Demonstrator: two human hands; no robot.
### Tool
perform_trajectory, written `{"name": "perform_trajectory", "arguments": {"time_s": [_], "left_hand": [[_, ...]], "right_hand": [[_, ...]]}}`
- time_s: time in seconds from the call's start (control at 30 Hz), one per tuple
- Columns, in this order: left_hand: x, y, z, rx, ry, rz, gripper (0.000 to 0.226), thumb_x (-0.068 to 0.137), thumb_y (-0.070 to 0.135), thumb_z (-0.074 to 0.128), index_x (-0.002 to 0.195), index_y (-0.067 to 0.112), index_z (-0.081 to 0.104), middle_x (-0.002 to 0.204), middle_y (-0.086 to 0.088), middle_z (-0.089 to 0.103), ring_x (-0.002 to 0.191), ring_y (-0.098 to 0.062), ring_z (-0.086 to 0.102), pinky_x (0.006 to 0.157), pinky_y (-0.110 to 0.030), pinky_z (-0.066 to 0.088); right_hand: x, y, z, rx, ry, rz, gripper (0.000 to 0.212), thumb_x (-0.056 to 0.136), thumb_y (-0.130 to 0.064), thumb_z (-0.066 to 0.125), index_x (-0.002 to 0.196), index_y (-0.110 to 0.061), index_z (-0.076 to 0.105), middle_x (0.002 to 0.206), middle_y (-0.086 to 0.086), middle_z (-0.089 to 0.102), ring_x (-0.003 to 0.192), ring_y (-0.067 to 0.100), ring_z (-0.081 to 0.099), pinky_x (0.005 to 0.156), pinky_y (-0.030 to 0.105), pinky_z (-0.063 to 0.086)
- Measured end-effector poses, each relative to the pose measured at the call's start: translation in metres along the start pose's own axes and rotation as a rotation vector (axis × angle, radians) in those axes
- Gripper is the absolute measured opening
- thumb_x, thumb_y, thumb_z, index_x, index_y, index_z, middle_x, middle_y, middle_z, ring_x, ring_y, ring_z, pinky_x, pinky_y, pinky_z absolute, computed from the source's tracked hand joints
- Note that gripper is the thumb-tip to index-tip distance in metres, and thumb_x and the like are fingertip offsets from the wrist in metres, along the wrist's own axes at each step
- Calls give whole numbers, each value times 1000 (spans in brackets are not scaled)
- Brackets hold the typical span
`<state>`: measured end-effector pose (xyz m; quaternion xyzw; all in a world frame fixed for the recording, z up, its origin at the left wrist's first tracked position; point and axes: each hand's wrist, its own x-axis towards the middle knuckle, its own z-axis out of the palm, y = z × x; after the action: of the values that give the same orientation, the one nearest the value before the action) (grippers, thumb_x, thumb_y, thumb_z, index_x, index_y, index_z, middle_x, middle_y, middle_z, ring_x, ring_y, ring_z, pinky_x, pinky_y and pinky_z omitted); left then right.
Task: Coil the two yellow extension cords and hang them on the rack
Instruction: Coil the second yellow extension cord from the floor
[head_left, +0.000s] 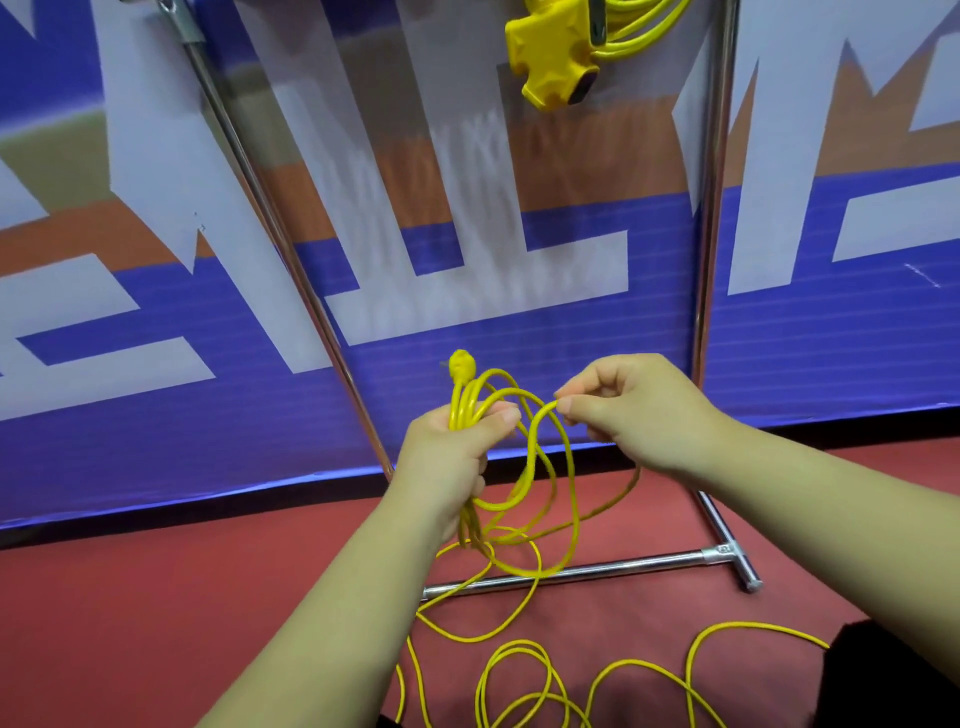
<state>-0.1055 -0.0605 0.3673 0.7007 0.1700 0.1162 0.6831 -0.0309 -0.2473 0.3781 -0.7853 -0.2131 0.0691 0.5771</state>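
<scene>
Before the rack (712, 208), the left hand's (449, 460) grip holds loops of 1 yellow cord (460, 400); the right hand (639, 410) pinches another loop. Slack lies at the rack's foot; the 2nd cord (550, 52) hangs up top.

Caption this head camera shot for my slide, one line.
Left hand grips a partly coiled yellow cord while the right hand pinches its next loop; a second coiled cord hangs above.

This looks like a sports hall or event venue. A red matte floor (156, 597) runs to a long printed barrier banner (831, 338) in blue, orange and white, and a chromed tube rack (711, 208) stands just before it.
</scene>
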Motion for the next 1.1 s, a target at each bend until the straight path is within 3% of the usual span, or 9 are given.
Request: {"name": "perform_trajectory", "arguments": {"time_s": [0.07, 0.2, 0.3, 0.47, 0.53, 0.7, 0.87, 0.93, 1.1], "left_hand": [[-2, -2, 4, -24, -43, -16, 12, 85, 25, 78, 82, 16, 71, 75, -11, 54, 47, -11, 23, 43, -22, 19], [-3, -3, 8, 5, -128, -40, 19, 80, 20, 82, 70, 21, 66, 61, 2, 40, 45, -10, 24, 42, -22, 19], [-3, -4, 9, 66, -155, -51, 20, 72, 19, 85, 77, 17, 66, 68, -5, 43, 46, -11, 29, 43, -23, 22], [1, 3, 7, 45, -125, 19, 11, 87, 10, 73, 81, 16, 65, 69, -9, 39, 48, -11, 24, 41, -22, 19], [5, 10, 1, 4, -72, 70, 12, 92, 9, 67, 81, 14, 63, 64, -6, 38, 46, -9, 24, 39, -20, 19], [34, 21, -51, -378, 169, 67, 15, 98, 11, 60, 83, 14, 58, 65, 3, 46, 40, -2, 24, 33, -16, 20], [47, 18, -96, -556, 395, 48, 22, 100, 13, 57, 79, 16, 56, 61, 6, 46, 38, -2, 26, 32, -16, 21], [48, 15, -104, -562, 457, 43, 19, 100, 14, 59, 81, 16, 57, 63, 6, 48, 38, -3, 27, 33, -17, 22], [48, 9, -107, -453, 501, 67, 9, 96, 21, 66, 100, 14, 61, 82, 1, 65, 41, -4, 30, 36, -18, 26]], "right_hand": [[0, -2, 1, -46, 5, -30, 5, 86, -19, 76, 82, -17, 75, 56, -3, 65, 49, 6, 54, 50, 18, 42], [2, -3, 2, -139, 7, -89, 8, 86, -22, 76, 79, -22, 74, 64, 1, 70, 54, 8, 59, 56, 22, 46], [3, -2, 2, -202, 14, -120, 7, 86, -24, 76, 79, -26, 74, 69, -5, 72, 63, 5, 64, 63, 23, 49], [3, -3, -3, -140, -67, -154, 2, 90, -23, 73, 88, -24, 71, 71, 2, 72, 62, 12, 64, 66, 36, 53], [3, -5, -8, -83, -150, -138, 3, 93, -22, 69, 95, -23, 68, 71, 2, 71, 63, 15, 63, 65, 38, 53], [5, 0, -28, -48, -192, -78, 5, 98, -17, 61, 99, -18, 65, 68, -3, 66, 59, 10, 60, 58, 22, 48], [3, 12, -35, -31, -304, 44, 5, 96, -15, 63, 99, -16, 67, 72, 1, 68, 63, 17, 58, 64, 31, 48], [1, 16, -33, -40, -329, 95, 4, 95, -13, 64, 97, -13, 67, 75, 5, 71, 63, 19, 58, 63, 37, 43], [2, 18, -30, 18, -207, 216, 4, 91, -6, 66, 90, -3, 69, 65, 3, 66, 52, 14, 57, 49, 24, 46]]}}
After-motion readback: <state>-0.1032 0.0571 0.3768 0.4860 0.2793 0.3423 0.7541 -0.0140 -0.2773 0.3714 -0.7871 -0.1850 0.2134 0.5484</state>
